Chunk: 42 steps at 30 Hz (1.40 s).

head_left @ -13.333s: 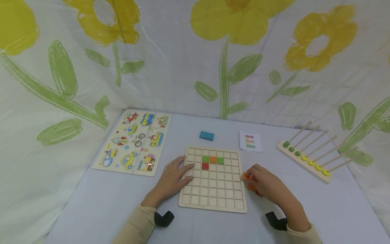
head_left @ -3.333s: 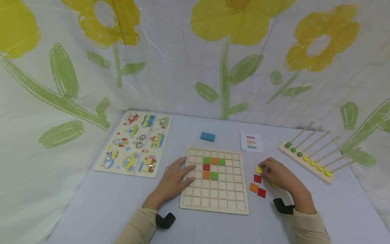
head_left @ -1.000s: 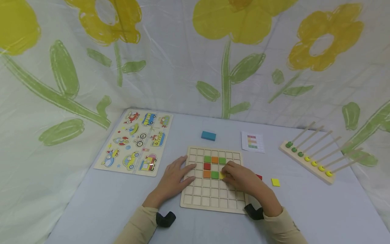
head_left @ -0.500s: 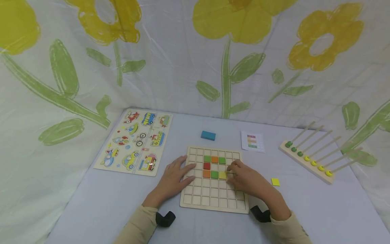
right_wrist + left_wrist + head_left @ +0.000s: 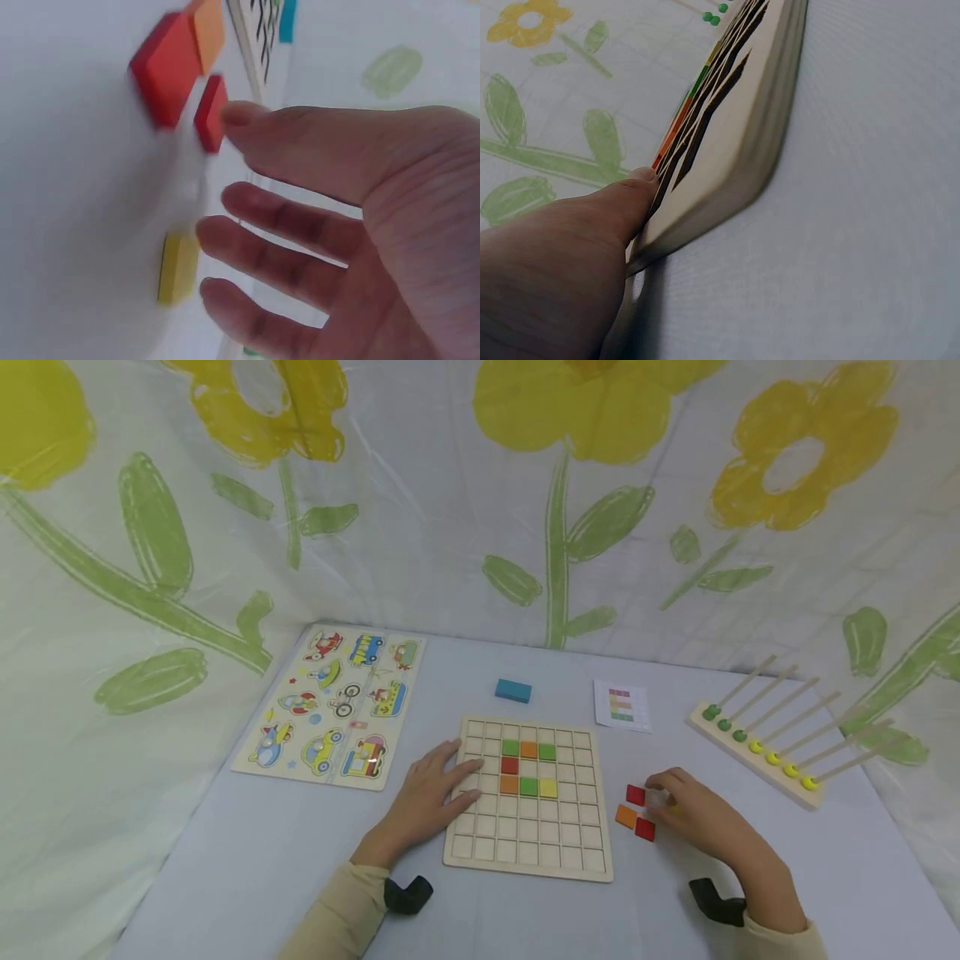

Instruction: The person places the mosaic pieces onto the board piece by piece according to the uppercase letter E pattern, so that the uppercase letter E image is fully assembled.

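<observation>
A wooden grid board [image 5: 528,856] lies in the middle of the head view. Green, orange, red and yellow tiles fill several of its squares, the yellow one [image 5: 548,788] at the lower right of the group. My left hand [image 5: 423,797] rests on the board's left edge with fingers spread; in the left wrist view its thumb lies on the rim. To the right of the board, my right hand [image 5: 697,814] hovers with nothing between thumb and fingers. Beside it lie two red tiles [image 5: 636,795] and an orange tile [image 5: 626,816]. A loose yellow tile [image 5: 178,268] sits below its fingertips.
A vehicle picture puzzle [image 5: 326,710] lies at the left. Behind the board are a blue block [image 5: 513,691] and a printed pattern card [image 5: 622,706]. A wooden peg rack [image 5: 757,756] with green and yellow beads stands at the right.
The right hand carried a yellow tile onto the board, released it beside the green one, and moved back right to the loose tiles. Earlier, an orange and a green tile joined that row. Left hand unmoved.
</observation>
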Available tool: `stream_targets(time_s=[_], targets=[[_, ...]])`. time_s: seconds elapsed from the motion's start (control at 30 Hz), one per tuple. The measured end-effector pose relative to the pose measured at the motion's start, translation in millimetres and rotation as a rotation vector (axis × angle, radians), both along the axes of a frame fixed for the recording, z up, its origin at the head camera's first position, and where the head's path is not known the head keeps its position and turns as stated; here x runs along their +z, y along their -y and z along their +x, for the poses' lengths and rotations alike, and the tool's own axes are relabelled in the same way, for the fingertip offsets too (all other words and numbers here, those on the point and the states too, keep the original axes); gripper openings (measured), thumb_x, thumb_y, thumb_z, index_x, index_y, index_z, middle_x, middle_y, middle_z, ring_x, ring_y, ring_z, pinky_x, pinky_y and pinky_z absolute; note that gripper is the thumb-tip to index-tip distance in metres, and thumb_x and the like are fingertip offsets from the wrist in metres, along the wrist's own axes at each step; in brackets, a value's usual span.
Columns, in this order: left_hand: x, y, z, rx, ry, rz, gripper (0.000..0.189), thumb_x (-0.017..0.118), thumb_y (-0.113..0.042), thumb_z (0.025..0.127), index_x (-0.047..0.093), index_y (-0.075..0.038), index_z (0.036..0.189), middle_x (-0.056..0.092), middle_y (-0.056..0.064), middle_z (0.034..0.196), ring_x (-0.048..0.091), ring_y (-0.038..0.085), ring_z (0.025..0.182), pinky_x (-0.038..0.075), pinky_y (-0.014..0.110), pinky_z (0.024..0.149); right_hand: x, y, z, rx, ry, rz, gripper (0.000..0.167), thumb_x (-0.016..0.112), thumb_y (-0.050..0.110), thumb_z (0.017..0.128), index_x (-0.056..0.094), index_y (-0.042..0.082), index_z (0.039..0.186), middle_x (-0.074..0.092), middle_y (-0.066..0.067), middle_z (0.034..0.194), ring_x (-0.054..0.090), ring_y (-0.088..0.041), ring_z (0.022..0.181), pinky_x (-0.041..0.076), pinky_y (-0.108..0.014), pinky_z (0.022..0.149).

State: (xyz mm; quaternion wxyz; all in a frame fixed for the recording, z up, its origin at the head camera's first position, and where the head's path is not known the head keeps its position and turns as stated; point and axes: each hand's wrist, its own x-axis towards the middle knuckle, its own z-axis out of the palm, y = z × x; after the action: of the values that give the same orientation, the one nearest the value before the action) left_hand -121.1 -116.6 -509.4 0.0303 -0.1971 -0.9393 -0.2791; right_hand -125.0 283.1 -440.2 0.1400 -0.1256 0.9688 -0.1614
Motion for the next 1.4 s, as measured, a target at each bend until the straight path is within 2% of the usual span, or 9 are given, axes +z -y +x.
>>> stream_targets(time_s=[0.2, 0.5, 0.6, 0.9, 1.1, 1.33, 1.4], targets=[[1.5, 0.4, -0.7, 0.002, 0.047, -0.008, 0.05, 0.051, -0.052, 0.094, 0.049, -0.032, 0.14, 0.028, 0.006, 0.156, 0.021, 0.024, 0.145, 0.023, 0.048, 0.114, -2.8, -22, 8.2, -0.006, 0.001, 0.006, 0.031, 0.07, 0.007, 0.084, 0.062, 0.009, 0.115, 0.058, -0.008, 0.116, 0.057, -0.025, 0.101, 0.051, -0.05, 0.089], [0.5, -0.8, -0.3, 0.004, 0.022, -0.007, 0.05, 0.054, -0.05, 0.094, 0.05, -0.031, 0.139, 0.03, 0.007, 0.155, 0.024, 0.025, 0.144, 0.024, 0.049, 0.113, -10.2, -29, 8.2, 0.008, -0.102, 0.002, 0.027, 0.065, -0.003, 0.085, 0.064, 0.009, 0.109, 0.058, -0.006, 0.11, 0.058, -0.024, 0.098, 0.052, -0.048, 0.087], [1.1, -1.2, -0.7, 0.005, 0.027, -0.013, 0.05, 0.053, -0.051, 0.094, 0.05, -0.031, 0.139, 0.03, 0.007, 0.155, 0.024, 0.026, 0.144, 0.024, 0.049, 0.113, -12.1, -29, 6.8, 0.003, -0.122, 0.003, 0.027, 0.067, -0.001, 0.084, 0.064, 0.008, 0.109, 0.058, -0.006, 0.108, 0.058, -0.022, 0.094, 0.053, -0.046, 0.084], [5.1, -0.2, 0.0, 0.004, 0.064, -0.018, 0.051, 0.053, -0.051, 0.094, 0.048, -0.031, 0.141, 0.029, 0.006, 0.156, 0.022, 0.025, 0.145, 0.022, 0.048, 0.114, -10.8, -30, 5.8, -0.042, -0.08, 0.036, 0.03, 0.07, 0.007, 0.085, 0.063, 0.007, 0.114, 0.057, -0.005, 0.105, 0.052, -0.017, 0.084, 0.052, -0.039, 0.076], [6.3, -0.4, 0.7, 0.01, 0.07, -0.01, 0.05, 0.054, -0.05, 0.094, 0.049, -0.031, 0.14, 0.029, 0.006, 0.156, 0.022, 0.025, 0.145, 0.023, 0.048, 0.114, -12.0, -30, 4.8, -0.039, -0.082, 0.037, 0.032, 0.07, 0.007, 0.085, 0.061, 0.006, 0.115, 0.059, -0.007, 0.105, 0.055, -0.018, 0.085, 0.054, -0.043, 0.079], [2.8, -0.9, 0.3, 0.011, 0.041, -0.006, 0.05, 0.054, -0.05, 0.093, 0.05, -0.031, 0.139, 0.03, 0.006, 0.155, 0.023, 0.025, 0.144, 0.024, 0.049, 0.113, -8.1, -7, -1.0, -0.039, -0.062, 0.013, 0.027, 0.07, 0.012, 0.087, 0.06, 0.01, 0.112, 0.058, -0.003, 0.107, 0.055, -0.018, 0.088, 0.054, -0.037, 0.076], [2.1, -1.0, 0.4, 0.009, 0.029, -0.004, 0.049, 0.055, -0.049, 0.093, 0.051, -0.031, 0.139, 0.031, 0.007, 0.155, 0.024, 0.026, 0.144, 0.025, 0.05, 0.112, -6.8, 4, -2.3, -0.012, -0.056, -0.001, 0.025, 0.07, 0.014, 0.087, 0.06, 0.011, 0.11, 0.057, -0.001, 0.107, 0.055, -0.016, 0.089, 0.053, -0.034, 0.075]])
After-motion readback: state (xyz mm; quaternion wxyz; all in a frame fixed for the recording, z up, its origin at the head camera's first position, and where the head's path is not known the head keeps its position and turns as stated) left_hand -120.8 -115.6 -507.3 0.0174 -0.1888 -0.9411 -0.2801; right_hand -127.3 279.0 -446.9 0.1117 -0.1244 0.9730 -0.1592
